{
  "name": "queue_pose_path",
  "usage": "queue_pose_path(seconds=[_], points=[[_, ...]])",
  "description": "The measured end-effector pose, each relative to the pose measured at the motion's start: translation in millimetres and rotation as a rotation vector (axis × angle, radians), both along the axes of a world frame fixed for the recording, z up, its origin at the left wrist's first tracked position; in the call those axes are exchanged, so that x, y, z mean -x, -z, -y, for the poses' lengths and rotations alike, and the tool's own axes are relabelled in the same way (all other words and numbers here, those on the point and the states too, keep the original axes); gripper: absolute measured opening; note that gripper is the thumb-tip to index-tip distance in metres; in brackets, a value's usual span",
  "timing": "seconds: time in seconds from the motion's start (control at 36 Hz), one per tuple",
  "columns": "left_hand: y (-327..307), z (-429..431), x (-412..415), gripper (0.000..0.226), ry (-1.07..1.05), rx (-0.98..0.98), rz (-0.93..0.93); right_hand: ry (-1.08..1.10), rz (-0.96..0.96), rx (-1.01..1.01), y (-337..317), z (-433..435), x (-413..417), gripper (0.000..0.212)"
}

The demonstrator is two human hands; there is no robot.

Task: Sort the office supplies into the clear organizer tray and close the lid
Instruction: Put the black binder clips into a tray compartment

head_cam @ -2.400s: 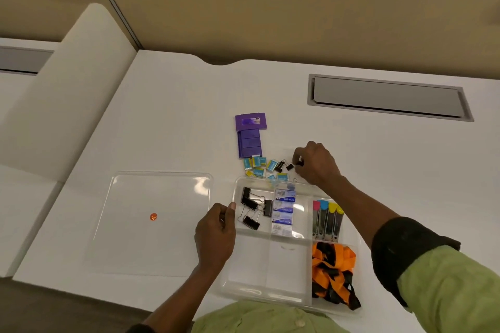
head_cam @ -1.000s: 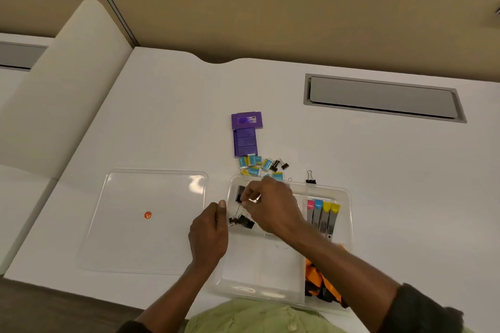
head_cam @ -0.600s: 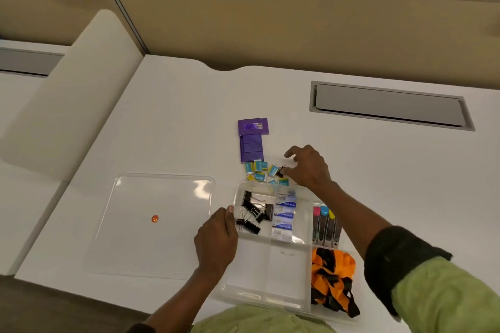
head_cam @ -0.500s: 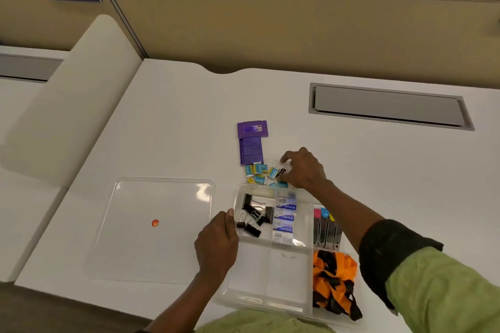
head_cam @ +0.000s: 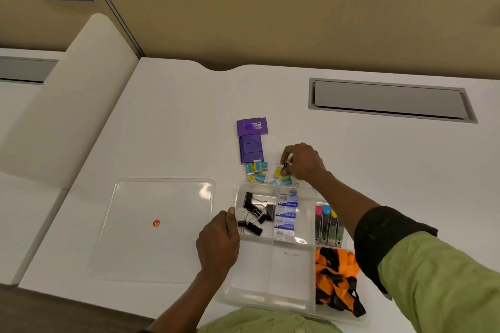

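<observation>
Head view, one desk lot, taken with the clear organizer tray (head_cam: 273, 303) as landmark. Right hand (head_cam: 303, 161): just beyond the tray's far rim, fingers pinched shut on a small black binder clip (head_cam: 285, 166). Left hand (head_cam: 219, 240): curled against the tray's left wall, steadying it; whether it truly gripped the wall could not be told.

Step in hand, by my judgement: gathering the loose small clips. The next move would call for carrying this one back over the far rim into the far-left compartment, where the large black binder clips (head_cam: 254, 213) lay.

Inside the tray: blue-and-white staple boxes (head_cam: 286, 215) beside the clips, coloured-capped markers (head_cam: 326, 224) to their right, an orange-and-black lanyard (head_cam: 335, 278) in the near-right compartment.

Still outside: small blue and yellow packets (head_cam: 258, 170) and purple boxes (head_cam: 251, 140), beyond the far rim. The clear lid (head_cam: 151, 230) lay flat left of the tray, an orange dot on it. The reaching forearm crossed the marker compartment.
</observation>
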State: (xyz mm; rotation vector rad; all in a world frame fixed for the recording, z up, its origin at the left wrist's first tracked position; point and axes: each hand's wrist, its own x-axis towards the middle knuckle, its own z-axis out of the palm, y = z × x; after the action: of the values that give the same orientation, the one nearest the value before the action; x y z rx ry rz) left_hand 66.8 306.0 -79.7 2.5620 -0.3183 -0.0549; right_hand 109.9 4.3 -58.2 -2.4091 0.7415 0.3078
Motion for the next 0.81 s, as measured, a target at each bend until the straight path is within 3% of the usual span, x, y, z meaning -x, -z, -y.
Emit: queue_pose_path(seconds=[0.39, 0.58, 0.81], points=[[-2, 1, 1, 0.053, -0.01, 0.037, -0.021, 0.049, 0.043, 0.066, 2, 7, 16, 0.015], [-5, 2, 1, 0.054, -0.02, 0.045, -0.041, 0.14, 0.221, 0.014, -34, -3, 30, 0.007], [-8, 3, 2, 0.057, -0.021, 0.03, -0.049, -0.165, 0.23, -0.15, -101, -93, 60, 0.018]])
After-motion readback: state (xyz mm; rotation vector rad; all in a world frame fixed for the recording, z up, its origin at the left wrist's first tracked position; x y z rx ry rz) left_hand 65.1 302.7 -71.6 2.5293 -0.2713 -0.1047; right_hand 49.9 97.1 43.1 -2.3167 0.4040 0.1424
